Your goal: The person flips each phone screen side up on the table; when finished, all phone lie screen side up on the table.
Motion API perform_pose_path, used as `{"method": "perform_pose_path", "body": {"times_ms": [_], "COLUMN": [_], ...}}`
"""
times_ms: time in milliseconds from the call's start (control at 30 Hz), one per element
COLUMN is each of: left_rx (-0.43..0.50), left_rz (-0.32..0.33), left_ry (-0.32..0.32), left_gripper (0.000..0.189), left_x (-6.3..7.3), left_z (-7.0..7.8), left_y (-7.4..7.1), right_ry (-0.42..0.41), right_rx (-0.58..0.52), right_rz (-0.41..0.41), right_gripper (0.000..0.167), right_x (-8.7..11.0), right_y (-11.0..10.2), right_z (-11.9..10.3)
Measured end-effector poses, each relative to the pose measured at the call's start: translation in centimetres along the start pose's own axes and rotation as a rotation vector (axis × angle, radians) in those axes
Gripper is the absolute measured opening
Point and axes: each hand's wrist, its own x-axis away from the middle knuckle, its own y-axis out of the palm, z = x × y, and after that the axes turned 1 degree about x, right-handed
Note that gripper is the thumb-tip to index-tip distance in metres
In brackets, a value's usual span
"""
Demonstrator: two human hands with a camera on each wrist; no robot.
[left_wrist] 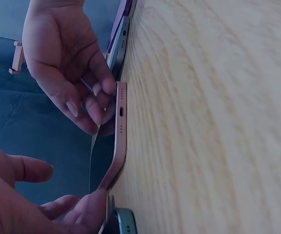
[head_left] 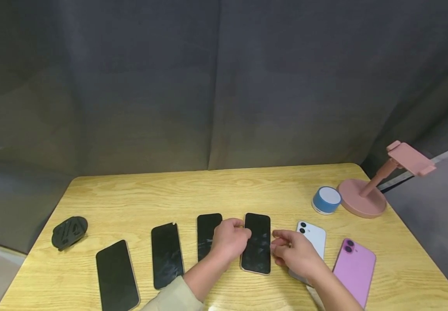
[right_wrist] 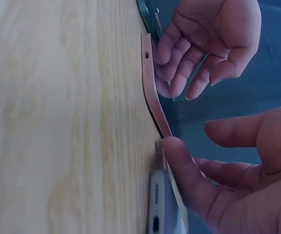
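Note:
A phone with a black screen and pinkish edge lies face up on the table between the hands. At its left long edge is the left hand, fingers relaxed and thumb apart from them. The right hand is at the opposite edge, its fingers loosely bent with the fingertips right at the side. In the left wrist view, the phone's pink bottom edge shows its charging port. Partly behind the left hand is another dark phone. A white phone lies partly under the right forearm and hand.
Two more black-screened phones lie to the left, with a black flat object behind them. On the right are a purple phone, a blue-and-white cylinder and a pink phone stand. Dark curtains hang behind the wooden table.

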Motion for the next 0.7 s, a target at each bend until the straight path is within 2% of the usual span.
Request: {"method": "perform_pose_path", "body": {"times_ms": [167,300,467,567,700], "left_rx": [0.021,0.054,0.12,0.14,0.073], "left_rz": [-0.038,-0.134,-0.266,-0.299,-0.301], "left_ry": [0.059,0.079,0.045,0.016,-0.004], "left_gripper": [0.033,0.031,0.035,0.037,0.038], "left_x": [0.1,0.2,0.2,0.2,0.1], "left_z": [0.7,1.5,2.5,2.9,3.4], "left_y": [0.7,2.2,4.2,5.3,6.9], "right_ry": [-0.038,-0.004,0.06,0.086,0.111], "right_rx": [0.081,0.095,0.099,0.103,0.077], "right_rz": [0.094,0.164,0.196,0.196,0.183], "right_gripper": [0.041,0.042,0.049,0.052,0.059], "right_x": [1.1,2.0,3.1,3.5,4.0], "right_y": [-1.7,-3.5,-5.8,-6.9,-7.9], "right_z": [0.4,1.1,2.4,3.2,4.0]}}
